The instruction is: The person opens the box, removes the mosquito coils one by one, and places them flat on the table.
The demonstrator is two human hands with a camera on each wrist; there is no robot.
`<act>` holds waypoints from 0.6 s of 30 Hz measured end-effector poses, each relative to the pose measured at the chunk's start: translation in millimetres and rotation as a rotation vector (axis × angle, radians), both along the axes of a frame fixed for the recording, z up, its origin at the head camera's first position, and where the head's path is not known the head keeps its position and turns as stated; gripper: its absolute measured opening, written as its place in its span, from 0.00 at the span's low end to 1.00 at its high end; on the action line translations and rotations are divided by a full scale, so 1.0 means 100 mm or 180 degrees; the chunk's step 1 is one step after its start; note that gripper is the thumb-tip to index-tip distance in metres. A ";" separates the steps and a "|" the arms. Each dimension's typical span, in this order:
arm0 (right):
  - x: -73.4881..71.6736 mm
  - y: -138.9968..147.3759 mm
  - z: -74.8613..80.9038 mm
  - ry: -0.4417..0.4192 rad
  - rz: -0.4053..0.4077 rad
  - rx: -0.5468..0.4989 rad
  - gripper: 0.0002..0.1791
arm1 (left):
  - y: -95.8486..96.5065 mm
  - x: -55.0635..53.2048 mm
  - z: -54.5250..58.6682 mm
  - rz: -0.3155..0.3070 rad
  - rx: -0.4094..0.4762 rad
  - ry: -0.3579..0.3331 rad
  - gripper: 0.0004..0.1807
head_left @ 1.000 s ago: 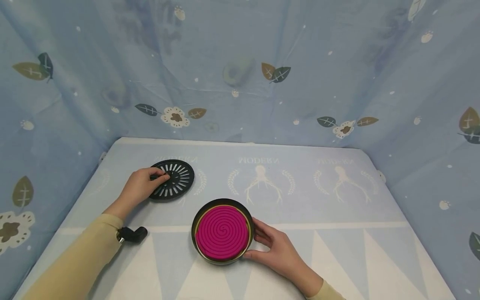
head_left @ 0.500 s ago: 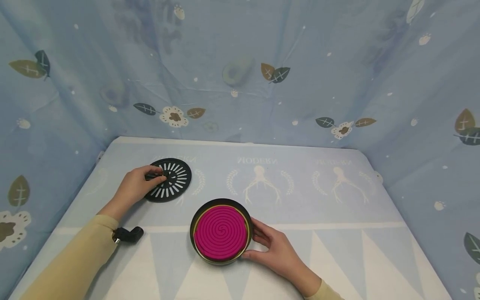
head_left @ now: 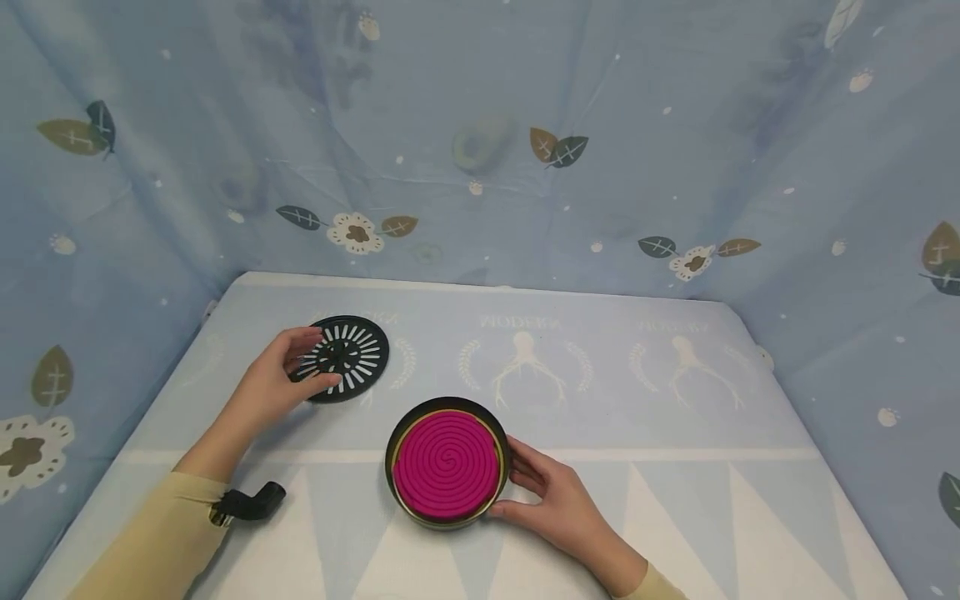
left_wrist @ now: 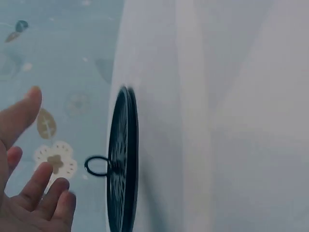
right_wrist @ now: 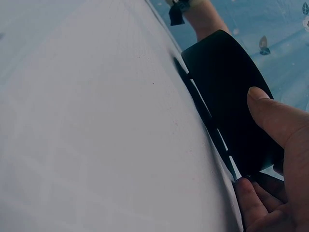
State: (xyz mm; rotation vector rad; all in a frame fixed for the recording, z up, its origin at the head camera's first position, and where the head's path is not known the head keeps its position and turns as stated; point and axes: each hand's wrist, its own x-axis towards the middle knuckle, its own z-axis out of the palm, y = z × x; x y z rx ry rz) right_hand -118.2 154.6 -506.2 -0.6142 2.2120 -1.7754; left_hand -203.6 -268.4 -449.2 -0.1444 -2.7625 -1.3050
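A black round mosquito coil tin (head_left: 392,467) stands on the table, with a magenta mosquito coil (head_left: 447,463) lying in it. My right hand (head_left: 555,504) holds the tin's right side between thumb and fingers; the right wrist view shows the thumb (right_wrist: 270,111) against its dark wall. Farther back on the left lies the tin's black slotted lid (head_left: 367,354), flat on the table. Over its left edge is my left hand (head_left: 273,379), thumb and fingers spread. In the left wrist view, that hand is apart from the lid's upright ring handle (left_wrist: 87,166).
A white and pale blue patterned cloth covers the table (head_left: 675,500). Blue printed fabric (head_left: 480,100) rises behind it and on both sides. A black wrist device (head_left: 251,502) sticks out from the left sleeve.
The left thumb and fingers have let go of the lid's ring and spread apart, the hand drawing back slightly. The right hand keeps its hold on the tin.
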 end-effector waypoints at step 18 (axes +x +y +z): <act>0.00 0.00 0.00 -0.0038 -0.0035 0.0026 0.50 | 0.51 0.58 -0.24 -0.0947 0.0764 -0.0252 0.59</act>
